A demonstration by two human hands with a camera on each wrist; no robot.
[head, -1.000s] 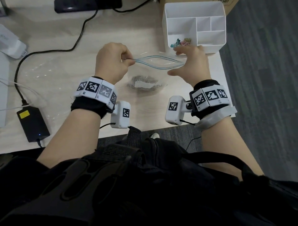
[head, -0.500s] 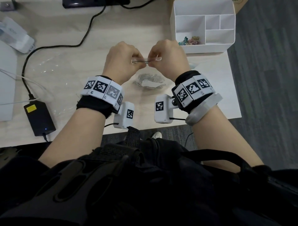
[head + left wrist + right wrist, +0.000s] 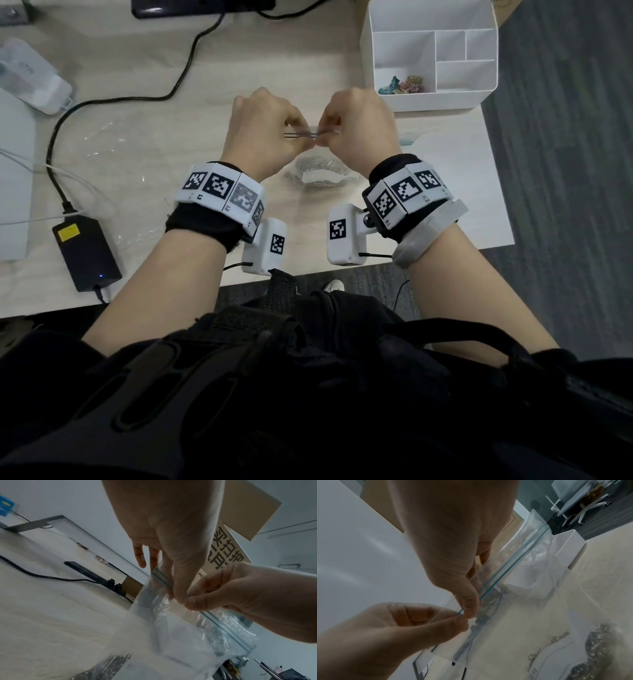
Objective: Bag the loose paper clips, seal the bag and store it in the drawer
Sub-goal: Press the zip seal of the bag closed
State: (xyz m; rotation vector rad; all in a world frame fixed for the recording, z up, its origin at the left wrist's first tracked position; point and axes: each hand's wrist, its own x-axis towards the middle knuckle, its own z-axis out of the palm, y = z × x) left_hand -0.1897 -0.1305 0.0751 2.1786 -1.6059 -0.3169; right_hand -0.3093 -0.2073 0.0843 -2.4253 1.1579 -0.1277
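A clear zip bag (image 3: 318,173) hangs above the light wooden table between my hands, with a heap of silver paper clips (image 3: 599,649) in its bottom. My left hand (image 3: 270,130) and right hand (image 3: 356,126) meet at the bag's top. Each pinches the blue zip strip (image 3: 510,566) between thumb and fingers, thumb tips almost touching. In the left wrist view the left hand (image 3: 171,550) comes from above and the right hand (image 3: 240,596) from the right, both on the strip (image 3: 163,580). The strip lies flat to the right of the pinch.
A white desk organiser (image 3: 428,99) stands at the back right with coloured clips (image 3: 402,85) in one compartment. A black power adapter (image 3: 87,253) and its cable (image 3: 171,92) lie at the left, near a crumpled clear plastic sheet (image 3: 113,137). The table's front edge is close below my wrists.
One second ago the bag's mouth gaped wide between hands held apart. The right hand has moved left to meet the left hand, and the mouth is now pressed flat.
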